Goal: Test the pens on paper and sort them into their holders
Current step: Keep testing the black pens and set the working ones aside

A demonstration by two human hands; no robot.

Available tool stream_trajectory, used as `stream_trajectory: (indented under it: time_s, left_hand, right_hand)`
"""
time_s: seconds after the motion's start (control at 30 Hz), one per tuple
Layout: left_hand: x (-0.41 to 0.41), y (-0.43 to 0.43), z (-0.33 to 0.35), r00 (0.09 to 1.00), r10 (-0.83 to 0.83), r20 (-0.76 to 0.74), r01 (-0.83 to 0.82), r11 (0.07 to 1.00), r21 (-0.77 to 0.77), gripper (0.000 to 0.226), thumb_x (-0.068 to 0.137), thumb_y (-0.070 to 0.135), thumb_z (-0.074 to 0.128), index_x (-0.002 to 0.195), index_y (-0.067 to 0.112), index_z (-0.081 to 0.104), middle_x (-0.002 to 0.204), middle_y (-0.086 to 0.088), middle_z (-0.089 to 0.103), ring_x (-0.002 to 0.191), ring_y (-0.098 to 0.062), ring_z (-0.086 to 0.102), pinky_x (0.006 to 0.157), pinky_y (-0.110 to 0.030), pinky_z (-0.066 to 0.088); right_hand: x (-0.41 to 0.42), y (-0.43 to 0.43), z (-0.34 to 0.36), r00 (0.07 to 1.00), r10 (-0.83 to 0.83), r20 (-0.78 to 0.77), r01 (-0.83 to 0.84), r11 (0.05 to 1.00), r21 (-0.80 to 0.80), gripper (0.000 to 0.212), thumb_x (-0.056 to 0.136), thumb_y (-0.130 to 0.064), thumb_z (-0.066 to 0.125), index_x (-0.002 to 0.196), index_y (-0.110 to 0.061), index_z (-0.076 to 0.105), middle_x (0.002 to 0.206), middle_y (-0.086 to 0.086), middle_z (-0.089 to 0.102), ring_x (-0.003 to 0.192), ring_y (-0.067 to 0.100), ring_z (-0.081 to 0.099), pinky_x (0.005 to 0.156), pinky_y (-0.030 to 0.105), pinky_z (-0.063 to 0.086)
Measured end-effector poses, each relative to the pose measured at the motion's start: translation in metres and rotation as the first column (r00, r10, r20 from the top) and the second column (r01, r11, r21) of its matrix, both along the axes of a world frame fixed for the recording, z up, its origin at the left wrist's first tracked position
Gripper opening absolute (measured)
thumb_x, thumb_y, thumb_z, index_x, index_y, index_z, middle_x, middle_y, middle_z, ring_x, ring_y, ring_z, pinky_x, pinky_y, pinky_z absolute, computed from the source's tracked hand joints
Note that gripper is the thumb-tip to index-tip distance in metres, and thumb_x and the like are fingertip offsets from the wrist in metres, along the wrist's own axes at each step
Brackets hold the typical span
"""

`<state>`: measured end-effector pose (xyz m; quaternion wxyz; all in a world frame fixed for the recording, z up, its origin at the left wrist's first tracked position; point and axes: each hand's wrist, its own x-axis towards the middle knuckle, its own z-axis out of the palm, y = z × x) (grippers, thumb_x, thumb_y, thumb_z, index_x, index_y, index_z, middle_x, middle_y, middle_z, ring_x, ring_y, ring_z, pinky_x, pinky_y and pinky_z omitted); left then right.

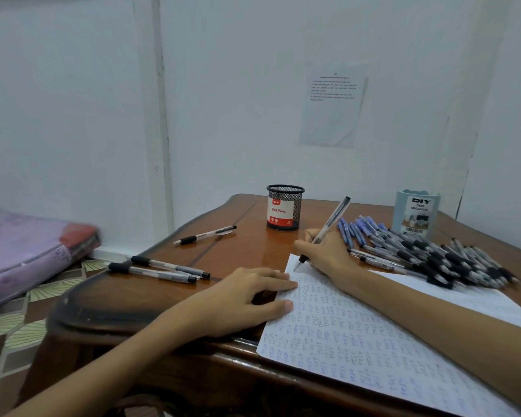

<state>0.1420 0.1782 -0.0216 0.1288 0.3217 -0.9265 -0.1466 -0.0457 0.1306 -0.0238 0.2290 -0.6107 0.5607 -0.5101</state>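
Gripping slim clear pen (328,225) w/ right hand (325,251), tip on scribbled paper (358,341).

I take this for a room in a home, likely a bedroom. At the left edge a purple flowered mattress (21,254) in plastic wrap lies on a patterned floor (12,323). A carved wooden desk (229,254) fills the middle, and a printed sheet (333,106) hangs on the plain white wall (73,100).

Head-worn view, downward over table (223,251)
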Motion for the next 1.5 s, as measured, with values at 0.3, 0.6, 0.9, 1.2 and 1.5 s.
stream_trajectory:
  time_s: [0.3, 0.6, 0.9, 1.2, 1.5]
  left_hand:
    - [-0.001, 0.001, 0.001, 1.000, 0.003, 0.000, -0.003, 1.000, 0.000, 0.046, 0.094, 0.045, 0.042, 0.139, 0.034, 0.040, 0.147, 0.015, 0.034, 0.130, 0.005, 0.031, 0.103, -0.014, 0.021]
    - [-0.001, 0.002, 0.002, 1.000, 0.006, 0.013, -0.006, 1.000, -0.005, 0.047, 0.095, 0.045, 0.042, 0.140, 0.034, 0.039, 0.148, 0.014, 0.034, 0.130, 0.004, 0.029, 0.103, -0.015, 0.020]
    - [-0.001, 0.001, 0.001, 1.000, 0.002, 0.009, -0.002, 1.000, -0.012, 0.047, 0.095, 0.045, 0.042, 0.140, 0.033, 0.040, 0.147, 0.014, 0.034, 0.127, 0.007, 0.030, 0.100, -0.011, 0.020]
    - [-0.001, 0.002, 0.001, 1.000, 0.002, 0.009, -0.002, 1.000, -0.009, 0.046, 0.095, 0.045, 0.042, 0.139, 0.034, 0.040, 0.147, 0.015, 0.034, 0.130, 0.005, 0.029, 0.102, -0.015, 0.020]
    - [0.000, 0.002, 0.001, 1.000, 0.004, -0.007, -0.004, 1.000, -0.015, 0.047, 0.094, 0.046, 0.042, 0.139, 0.034, 0.041, 0.146, 0.016, 0.036, 0.129, 0.006, 0.031, 0.105, -0.016, 0.022]
  right_hand:
    - [-0.002, -0.001, 0.000, 1.000, -0.015, -0.003, 0.015, 1.000, 0.012, 0.040, 0.079, 0.002, 0.059, 0.050, -0.013, 0.037, 0.048, 0.003, 0.035, 0.041, 0.007, 0.033, 0.042, 0.016, 0.031]
    - [-0.001, -0.003, -0.001, 0.998, -0.039, -0.050, 0.037, 0.998, -0.043, 0.038, 0.078, 0.000, 0.059, 0.050, -0.014, 0.038, 0.049, 0.002, 0.037, 0.052, 0.012, 0.035, 0.055, 0.025, 0.034]
    - [-0.001, -0.002, 0.000, 0.997, -0.049, -0.066, 0.045, 0.997, -0.065, 0.039, 0.079, 0.002, 0.057, 0.051, -0.014, 0.036, 0.049, 0.000, 0.034, 0.051, 0.010, 0.033, 0.052, 0.022, 0.031]
    - [-0.004, -0.006, -0.004, 0.998, -0.029, -0.062, 0.025, 0.997, -0.068, 0.037, 0.082, -0.005, 0.060, 0.052, -0.014, 0.040, 0.050, 0.000, 0.038, 0.052, 0.011, 0.036, 0.054, 0.023, 0.034]
    - [-0.019, 0.004, 0.014, 0.960, -0.109, 0.256, 0.123, 0.992, -0.038, 0.048, 0.092, -0.048, 0.047, 0.058, -0.015, 0.048, 0.050, -0.004, 0.042, 0.049, 0.010, 0.038, 0.050, 0.020, 0.032]
